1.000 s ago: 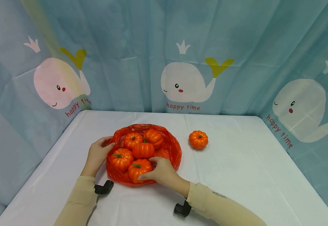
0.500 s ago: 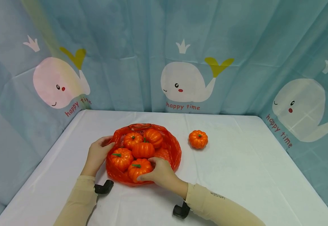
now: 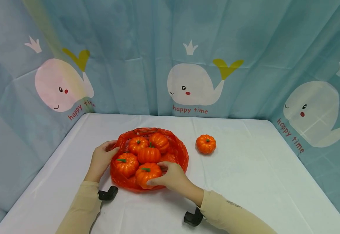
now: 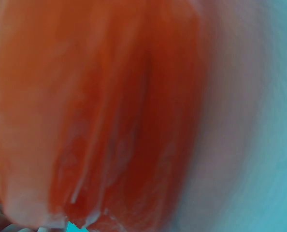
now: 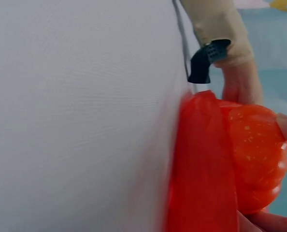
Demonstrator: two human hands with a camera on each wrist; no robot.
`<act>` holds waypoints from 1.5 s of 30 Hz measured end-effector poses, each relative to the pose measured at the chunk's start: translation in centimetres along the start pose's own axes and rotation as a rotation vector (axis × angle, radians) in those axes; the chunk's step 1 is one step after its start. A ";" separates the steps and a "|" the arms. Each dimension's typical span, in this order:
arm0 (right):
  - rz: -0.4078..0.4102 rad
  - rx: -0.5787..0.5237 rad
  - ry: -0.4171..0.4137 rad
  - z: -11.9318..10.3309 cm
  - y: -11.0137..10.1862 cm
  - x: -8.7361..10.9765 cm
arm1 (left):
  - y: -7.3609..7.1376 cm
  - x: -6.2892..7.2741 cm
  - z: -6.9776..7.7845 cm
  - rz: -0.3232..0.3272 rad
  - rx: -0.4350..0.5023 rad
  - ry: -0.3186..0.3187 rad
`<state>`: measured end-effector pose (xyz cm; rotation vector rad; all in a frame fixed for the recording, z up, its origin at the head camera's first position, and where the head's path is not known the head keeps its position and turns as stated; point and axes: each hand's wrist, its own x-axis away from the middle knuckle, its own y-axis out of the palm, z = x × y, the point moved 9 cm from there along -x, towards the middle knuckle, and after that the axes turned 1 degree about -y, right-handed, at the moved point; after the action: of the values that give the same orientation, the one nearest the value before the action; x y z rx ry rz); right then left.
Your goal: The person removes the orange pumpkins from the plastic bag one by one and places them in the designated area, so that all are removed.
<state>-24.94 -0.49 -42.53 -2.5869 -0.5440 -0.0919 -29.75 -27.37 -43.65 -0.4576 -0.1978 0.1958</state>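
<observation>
A red plastic bag (image 3: pixel 183 155) lies spread open on the table with several small orange pumpkins (image 3: pixel 126 165) in it. At its left rim my left hand (image 3: pixel 99 161) holds the plastic between thumb and fingers. My right hand (image 3: pixel 176 177) grips the front pumpkin (image 3: pixel 148 178) from the right, thumb toward me; its green stem points up. In the right wrist view this pumpkin (image 5: pixel 257 154) shows above the bag wall (image 5: pixel 201 169), with the fingers at its side. Blurred bag plastic (image 4: pixel 109 121) fills much of the left wrist view.
One more orange pumpkin (image 3: pixel 206 144) sits on the white tablecloth (image 3: pixel 246 169), right of the bag. Blue curtains (image 3: pixel 146 65) with whale prints stand behind and beside the table. A black wrist mount (image 3: pixel 108 193) hangs under each sleeve.
My right hand has shifted slightly to the right with the front pumpkin, which now appears a little larger and higher. My left hand has stayed at the bag's rim.
</observation>
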 end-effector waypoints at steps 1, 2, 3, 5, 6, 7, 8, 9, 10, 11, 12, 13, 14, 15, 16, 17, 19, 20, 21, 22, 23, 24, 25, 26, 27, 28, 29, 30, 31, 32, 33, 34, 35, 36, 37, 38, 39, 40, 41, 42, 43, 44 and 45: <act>-0.001 -0.006 0.002 0.0 -0.2 0.1 | 0.0 0.0 0.0 0.000 0.000 -0.001; -0.002 -0.012 0.004 0.0 -0.3 0.2 | 0.0 0.0 -0.1 0.001 -0.001 -0.002; -0.002 -0.018 0.005 0.0 -0.5 0.3 | 0.0 0.0 -0.1 0.001 -0.001 -0.002; 0.000 -0.037 0.008 0.0 -0.9 0.4 | -0.1 0.0 -0.1 0.003 -0.003 -0.001; -0.001 -0.051 0.011 0.0 -1.0 0.5 | -0.1 0.0 -0.1 0.003 -0.003 -0.001; -0.001 -0.060 0.013 0.1 -1.1 0.6 | -0.1 0.0 -0.2 0.004 -0.003 -0.001; 0.000 -0.069 0.012 0.1 -1.3 0.6 | -0.1 0.0 -0.2 0.005 -0.004 -0.001; 0.004 -0.076 0.013 0.1 -1.5 0.7 | -0.1 0.0 -0.2 0.005 -0.005 -0.001; 0.006 -0.083 0.013 0.2 -1.6 0.7 | -0.1 0.0 -0.2 0.006 -0.006 -0.002; 0.009 -0.090 0.014 0.2 -1.8 0.8 | -0.1 0.0 -0.2 0.006 -0.007 -0.001; 0.014 -0.089 0.011 0.2 -2.0 0.8 | -0.1 0.0 -0.2 0.006 -0.008 0.001; 0.020 -0.086 0.008 0.2 -2.2 0.8 | -0.1 0.0 -0.2 0.006 -0.011 0.004; 0.027 -0.083 0.005 0.2 -2.4 0.9 | 0.0 0.0 -0.1 0.006 -0.012 0.008; 0.032 -0.081 0.003 0.2 -2.6 1.0 | 0.0 0.0 -0.1 0.005 -0.014 0.012; 0.036 -0.081 0.002 0.2 -2.8 1.0 | 0.0 0.0 0.0 0.005 -0.015 0.017; 0.041 -0.078 0.003 0.2 -3.0 1.1 | 0.0 0.0 0.0 0.004 -0.016 0.021; 0.049 -0.075 0.007 0.3 -3.3 1.2 | 0.0 0.0 0.0 0.004 -0.019 0.024; 0.052 -0.074 0.009 0.3 -3.5 1.3 | 0.0 0.0 0.0 0.003 -0.018 0.023; 0.055 -0.075 0.010 0.3 -3.7 1.3 | 0.0 0.0 0.0 0.002 -0.018 0.021; 0.059 -0.078 0.011 0.3 -3.8 1.4 | 0.0 0.0 0.0 0.002 -0.017 0.018; 0.062 -0.082 0.013 0.4 -4.0 1.4 | 0.0 0.0 0.0 0.001 -0.017 0.015; 0.065 -0.086 0.013 0.4 -4.1 1.4 | 0.0 0.0 0.0 0.001 -0.017 0.011; 0.071 -0.085 0.009 0.4 -4.3 1.5 | 0.0 0.0 -0.1 0.000 -0.016 0.007; 0.076 -0.085 0.006 0.4 -4.4 1.5 | 0.1 0.0 -0.1 -0.001 -0.016 0.003; 0.083 -0.084 0.004 0.4 -4.6 1.6 | 0.1 0.1 -0.1 -0.002 -0.016 -0.001; 0.089 -0.081 0.004 0.5 -4.8 1.6 | 0.1 0.1 0.0 -0.002 -0.016 -0.003; 0.094 -0.079 0.005 0.5 -4.9 1.6 | 0.1 0.1 0.0 -0.003 -0.016 -0.005; 0.100 -0.075 0.006 0.6 -5.1 1.6 | 0.1 0.1 -0.1 -0.003 -0.016 -0.007; 0.106 -0.074 0.007 0.7 -5.2 1.7 | 0.1 0.1 -0.1 -0.003 -0.016 -0.008; 0.109 -0.074 0.012 0.8 -5.4 1.7 | 0.1 0.2 -0.1 -0.002 -0.016 -0.009; 0.113 -0.074 0.016 0.9 -5.5 1.8 | 0.1 0.2 -0.1 -0.002 -0.016 -0.009; 0.117 -0.078 0.020 1.0 -5.7 1.8 | 0.1 0.2 0.0 -0.001 -0.016 -0.007; 0.121 -0.083 0.025 1.1 -5.8 1.9 | 0.1 0.2 0.0 0.000 -0.015 -0.005; 0.128 -0.088 0.031 1.1 -6.0 1.9 | 0.1 0.2 0.0 0.000 -0.015 -0.003; 0.135 -0.092 0.034 1.2 -6.2 2.0 | 0.1 0.1 0.0 0.000 -0.014 0.000; 0.140 -0.095 0.035 1.2 -6.4 2.0 | 0.1 0.1 0.0 0.001 -0.015 0.002; 0.148 -0.101 0.040 1.3 -6.6 2.1 | 0.1 0.1 0.1 0.002 -0.016 0.006; 0.154 -0.104 0.043 1.3 -6.8 2.1 | 0.0 0.1 0.1 0.003 -0.018 0.010; 0.161 -0.111 0.048 1.4 -6.9 2.2 | 0.0 0.1 0.1 0.004 -0.020 0.014; 0.166 -0.117 0.051 1.5 -7.1 2.2 | 0.0 0.0 0.2 0.005 -0.020 0.017; 0.169 -0.124 0.054 1.5 -7.2 2.2 | 0.0 0.0 0.2 0.007 -0.020 0.020; 0.173 -0.128 0.057 1.6 -7.3 2.3 | -0.1 0.0 0.2 0.008 -0.020 0.023; 0.177 -0.133 0.063 1.7 -7.5 2.3 | -0.1 -0.1 0.2 0.010 -0.020 0.025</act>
<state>-25.84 7.13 -40.30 -2.7383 -0.2927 -0.1536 -29.84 -27.37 -43.48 -0.4805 -0.1735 0.1976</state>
